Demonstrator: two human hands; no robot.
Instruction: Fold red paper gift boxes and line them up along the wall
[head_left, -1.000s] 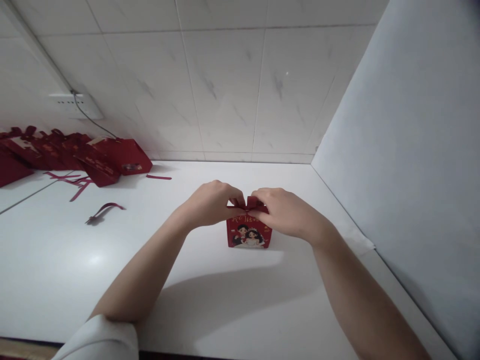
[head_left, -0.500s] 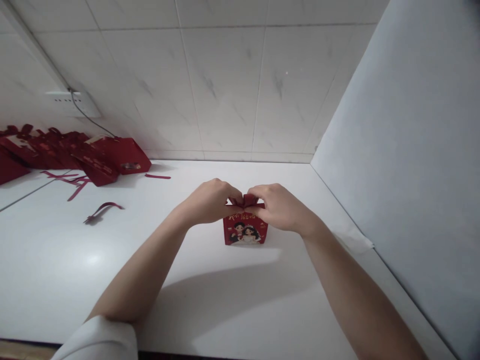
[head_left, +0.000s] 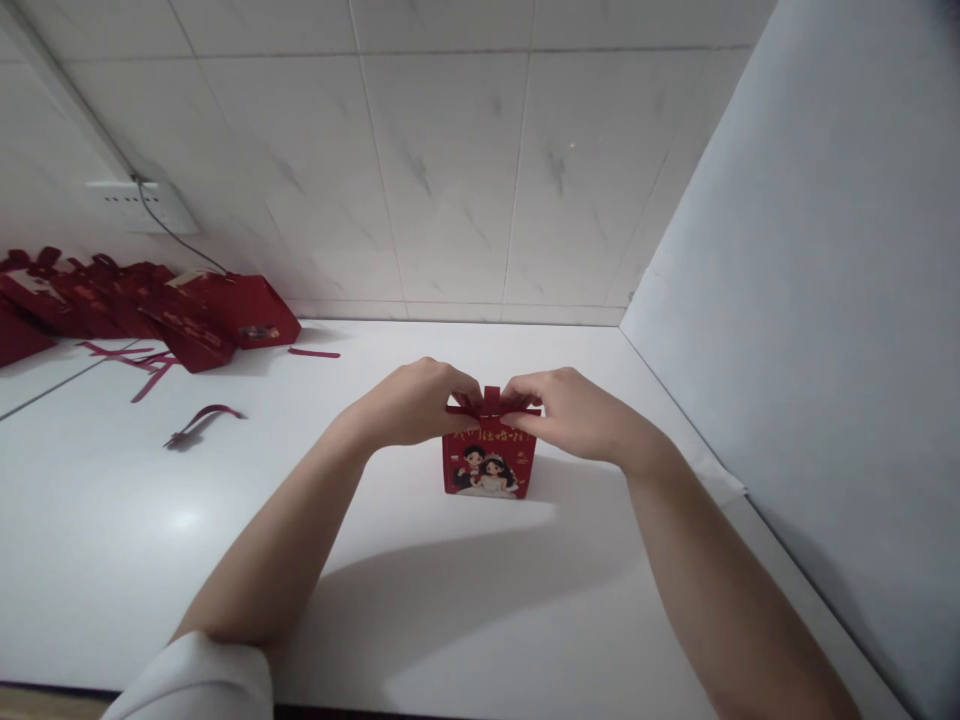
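Observation:
A red gift box (head_left: 489, 462) with a cartoon couple and gold lettering on its front stands upright on the white table (head_left: 450, 610). My left hand (head_left: 424, 405) pinches the left side of its top edge, thumb in front and fingers behind. On the right side of the same edge, my right hand (head_left: 566, 412) grips in the same way. Between the fingertips a red tab or ribbon loop (head_left: 492, 400) sticks up from the middle of the top. My fingers partly hide the top edge and what lies behind it.
Several red boxes (head_left: 199, 315) are grouped at the back left by the wall. Loose red ribbon pieces (head_left: 202, 415) lie in front of them. A wall socket (head_left: 142, 207) with a cable is above. A tall white panel (head_left: 810, 260) borders the right side.
My hands have moved slightly apart along the box's top, the right one shifting right. The red tab now stands up between them, and more of the gold lettering shows.

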